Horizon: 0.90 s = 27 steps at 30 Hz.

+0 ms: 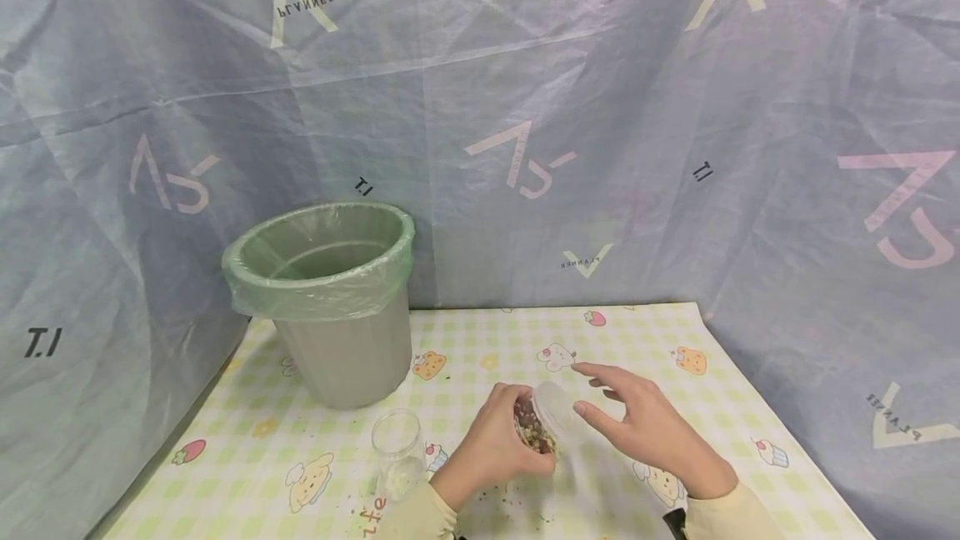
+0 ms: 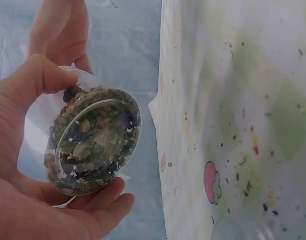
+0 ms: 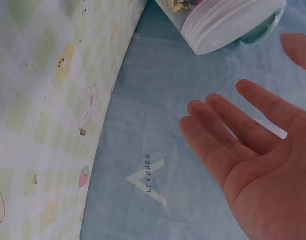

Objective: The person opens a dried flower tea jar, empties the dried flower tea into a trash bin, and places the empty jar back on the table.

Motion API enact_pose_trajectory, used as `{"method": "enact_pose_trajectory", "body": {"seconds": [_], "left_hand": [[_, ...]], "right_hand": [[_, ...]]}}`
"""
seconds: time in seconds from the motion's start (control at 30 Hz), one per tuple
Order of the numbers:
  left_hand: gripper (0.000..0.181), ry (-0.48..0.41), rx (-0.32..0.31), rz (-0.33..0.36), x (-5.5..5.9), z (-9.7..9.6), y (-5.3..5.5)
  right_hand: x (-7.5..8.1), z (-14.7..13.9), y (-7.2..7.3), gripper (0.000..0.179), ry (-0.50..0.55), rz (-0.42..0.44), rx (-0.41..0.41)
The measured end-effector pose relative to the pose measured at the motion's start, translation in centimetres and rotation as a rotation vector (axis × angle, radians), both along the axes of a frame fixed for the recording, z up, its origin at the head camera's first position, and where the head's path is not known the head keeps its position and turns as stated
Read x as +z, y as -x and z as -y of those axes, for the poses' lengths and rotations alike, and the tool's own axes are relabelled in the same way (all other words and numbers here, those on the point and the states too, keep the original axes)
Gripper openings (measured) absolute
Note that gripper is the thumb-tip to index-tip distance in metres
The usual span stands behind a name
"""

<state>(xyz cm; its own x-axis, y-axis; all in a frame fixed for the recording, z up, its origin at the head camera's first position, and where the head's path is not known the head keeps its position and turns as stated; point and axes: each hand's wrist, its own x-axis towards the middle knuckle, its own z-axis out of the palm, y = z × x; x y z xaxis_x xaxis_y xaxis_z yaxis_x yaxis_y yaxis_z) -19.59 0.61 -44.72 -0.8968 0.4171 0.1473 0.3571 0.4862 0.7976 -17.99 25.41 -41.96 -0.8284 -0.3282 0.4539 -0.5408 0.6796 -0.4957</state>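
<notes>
My left hand (image 1: 501, 436) grips a clear plastic jar (image 2: 95, 140) round its side, tilted above the table. Dried bits like herbal tea, with dark red and yellow-green pieces, fill it, seen through its base in the left wrist view. A whitish translucent lid (image 3: 232, 22) covers the jar's mouth, facing my right hand. Beside that lid, apart from it, my right hand (image 1: 645, 419) hovers with fingers extended and holds nothing; the right wrist view shows its bare palm. Left of my left hand, a second clear jar (image 1: 397, 438) stands uncovered on the table.
A grey bin (image 1: 345, 357) lined with a green bag stands at the table's back left. Small dark crumbs lie scattered over the checked tablecloth (image 1: 600, 515). A grey-blue printed cloth (image 1: 480, 257) hangs behind and along both sides.
</notes>
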Motion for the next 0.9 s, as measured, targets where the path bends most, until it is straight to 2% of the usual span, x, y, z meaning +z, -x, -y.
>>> {"method": "enact_pose_trajectory", "body": {"seconds": [0.1, 0.47, 0.63, 0.9], "left_hand": [[0.091, -0.001, 0.003, 0.009, 0.1, 0.1, 0.1], [0.088, 0.018, 0.000, -0.035, 0.4, 0.0, 0.5], [0.089, 0.025, 0.009, -0.052, 0.5, 0.0, 0.6], [0.089, 0.039, 0.000, -0.079, 1.2, 0.1, 0.7]], "right_hand": [[0.0, 0.2, 0.0, 0.047, -0.002, 0.027, 0.006], [0.2, 0.8, 0.3, 0.050, 0.012, 0.116, 0.003], [0.2, 1.2, 0.5, 0.052, 0.023, 0.129, 0.017], [0.3, 1.7, 0.8, 0.050, 0.066, 0.182, 0.012]]}}
